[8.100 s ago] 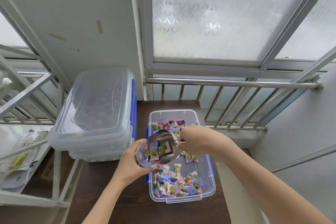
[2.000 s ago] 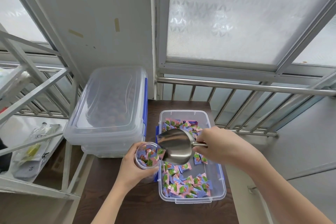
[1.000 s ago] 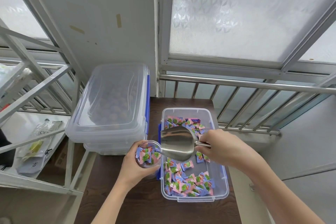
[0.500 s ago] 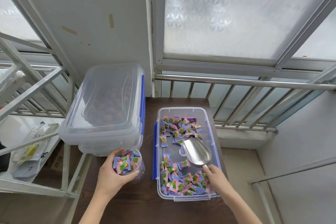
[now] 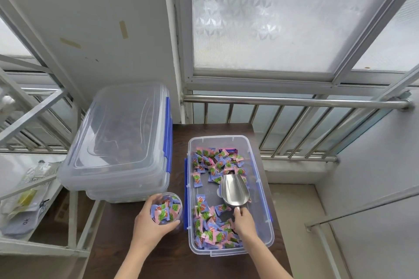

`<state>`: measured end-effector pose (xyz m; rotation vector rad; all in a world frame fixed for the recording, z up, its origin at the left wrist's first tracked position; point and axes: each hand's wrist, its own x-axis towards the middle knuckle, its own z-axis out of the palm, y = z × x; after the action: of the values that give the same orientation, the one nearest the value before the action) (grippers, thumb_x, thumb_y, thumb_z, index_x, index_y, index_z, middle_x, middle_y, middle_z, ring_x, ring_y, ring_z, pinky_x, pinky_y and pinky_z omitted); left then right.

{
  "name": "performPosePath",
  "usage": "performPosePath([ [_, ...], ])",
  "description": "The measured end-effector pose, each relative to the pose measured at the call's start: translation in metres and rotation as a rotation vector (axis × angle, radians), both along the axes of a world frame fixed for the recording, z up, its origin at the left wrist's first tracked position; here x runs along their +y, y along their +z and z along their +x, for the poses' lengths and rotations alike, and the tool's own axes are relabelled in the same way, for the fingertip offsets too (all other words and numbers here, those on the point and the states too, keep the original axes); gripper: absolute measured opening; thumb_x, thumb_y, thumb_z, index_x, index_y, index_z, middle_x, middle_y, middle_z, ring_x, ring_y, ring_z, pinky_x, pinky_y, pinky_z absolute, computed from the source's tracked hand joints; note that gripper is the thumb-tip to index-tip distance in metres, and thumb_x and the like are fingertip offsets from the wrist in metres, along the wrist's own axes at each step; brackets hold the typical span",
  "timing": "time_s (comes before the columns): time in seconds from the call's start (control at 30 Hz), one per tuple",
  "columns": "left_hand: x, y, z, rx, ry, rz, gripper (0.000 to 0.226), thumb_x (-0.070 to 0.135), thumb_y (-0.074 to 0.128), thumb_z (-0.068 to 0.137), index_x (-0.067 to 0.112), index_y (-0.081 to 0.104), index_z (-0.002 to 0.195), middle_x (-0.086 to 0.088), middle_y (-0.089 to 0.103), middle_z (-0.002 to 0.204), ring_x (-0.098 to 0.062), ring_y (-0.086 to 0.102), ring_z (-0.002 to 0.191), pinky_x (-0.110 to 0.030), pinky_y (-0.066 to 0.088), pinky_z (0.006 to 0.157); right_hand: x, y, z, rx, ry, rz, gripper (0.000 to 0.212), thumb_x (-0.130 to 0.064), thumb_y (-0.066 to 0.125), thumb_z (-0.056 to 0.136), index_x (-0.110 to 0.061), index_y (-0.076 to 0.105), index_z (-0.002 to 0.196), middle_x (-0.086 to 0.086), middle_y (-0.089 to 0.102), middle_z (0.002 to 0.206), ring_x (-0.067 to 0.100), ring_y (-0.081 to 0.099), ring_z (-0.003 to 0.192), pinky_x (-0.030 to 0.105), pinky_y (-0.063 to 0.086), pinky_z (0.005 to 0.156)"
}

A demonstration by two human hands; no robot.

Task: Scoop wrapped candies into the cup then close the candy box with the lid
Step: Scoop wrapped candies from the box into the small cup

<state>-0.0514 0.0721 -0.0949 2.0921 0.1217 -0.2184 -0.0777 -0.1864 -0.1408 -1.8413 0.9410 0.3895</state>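
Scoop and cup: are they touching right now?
Apart. Head view shows the scoop lying inside the candy box, while the cup sits outside its wall.

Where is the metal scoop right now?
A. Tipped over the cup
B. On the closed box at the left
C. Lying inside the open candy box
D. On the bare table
C: the metal scoop lies empty inside the open candy box, its handle at the right hand.

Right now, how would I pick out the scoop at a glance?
Find the open clear candy box on the dark table, right of the stacked lidded boxes. The scoop lies inside it, handle in the right hand. It is the only shiny bare-metal thing among pink and blue wrappers.
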Motion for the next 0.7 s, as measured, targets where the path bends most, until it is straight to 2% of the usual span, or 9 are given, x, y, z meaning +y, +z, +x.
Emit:
performPosePath([
  [0.1,-0.001,-0.001,0.004,0.013,0.006,-0.003,0.077,0.019,0.095,0.050,0.040,0.050,0.109,0.019,0.061,0.105,-0.008,0.064,0.094,-0.012,0.050,0.073,0.000,-0.009,0.000,0.025,0.004,-0.028,0.028,-0.023,0.033,0.101,-0.003,0.052,0.105,0.017,0.060,0.112,0.028,0.055,0.097,0.033,0.040,0.077],
  [0.2,-0.003,-0.002,0.009,0.023,-0.001,-0.013,0.078,0.017,0.094,0.052,0.050,0.044,0.102,0.020,0.060,0.103,-0.005,0.063,0.093,-0.011,0.049,0.071,0.002,-0.016,0.001,0.093,0.011,-0.027,0.039,-0.026,0.033,0.101,0.001,0.047,0.125,0.021,0.054,0.128,0.034,0.052,0.116,0.040,0.043,0.091],
  [0.3,-0.002,-0.004,0.010,0.041,-0.010,-0.019,0.080,0.015,0.094,0.052,0.039,0.049,0.114,0.015,0.061,0.109,-0.010,0.063,0.098,-0.017,0.051,0.078,0.006,-0.017,0.004,0.145,0.086,-0.083,0.045,-0.029,0.030,0.101,-0.002,0.037,0.137,0.019,0.045,0.141,0.035,0.040,0.133,0.042,0.039,0.101],
  [0.37,0.000,-0.005,0.011,0.063,-0.016,-0.021,0.083,0.015,0.094,0.052,0.029,0.050,0.121,0.009,0.061,0.115,-0.013,0.063,0.102,-0.024,0.054,0.083,0.009,-0.019,0.005,0.139,0.166,-0.143,0.043,-0.031,0.027,0.101,-0.004,0.041,0.132,0.018,0.051,0.135,0.034,0.045,0.127,0.041,0.042,0.100],
  [0.43,0.003,-0.006,0.011,0.076,-0.029,-0.025,0.084,0.017,0.094,0.051,0.028,0.050,0.121,0.006,0.062,0.118,-0.015,0.063,0.104,-0.029,0.056,0.086,0.010,-0.022,0.005,0.137,0.211,-0.193,0.043,-0.033,0.025,0.101,-0.005,0.044,0.128,0.018,0.055,0.130,0.034,0.048,0.121,0.042,0.043,0.096],
  [0.6,0.005,-0.002,0.012,0.081,-0.049,-0.040,0.081,0.017,0.094,0.051,0.039,0.048,0.114,0.006,0.062,0.116,-0.012,0.063,0.103,-0.022,0.055,0.082,0.011,-0.023,0.006,0.140,0.229,-0.255,0.041,-0.030,0.021,0.101,-0.006,0.044,0.125,0.018,0.052,0.131,0.033,0.046,0.122,0.042,0.040,0.093],
  [0.7,0.005,-0.001,0.011,0.095,-0.043,-0.040,0.087,0.019,0.095,0.050,0.034,0.046,0.120,0.004,0.060,0.120,-0.013,0.063,0.104,-0.028,0.055,0.087,0.010,-0.023,0.005,0.149,0.229,-0.262,0.041,-0.029,0.019,0.101,-0.006,0.043,0.125,0.019,0.049,0.133,0.034,0.044,0.123,0.045,0.039,0.095],
])
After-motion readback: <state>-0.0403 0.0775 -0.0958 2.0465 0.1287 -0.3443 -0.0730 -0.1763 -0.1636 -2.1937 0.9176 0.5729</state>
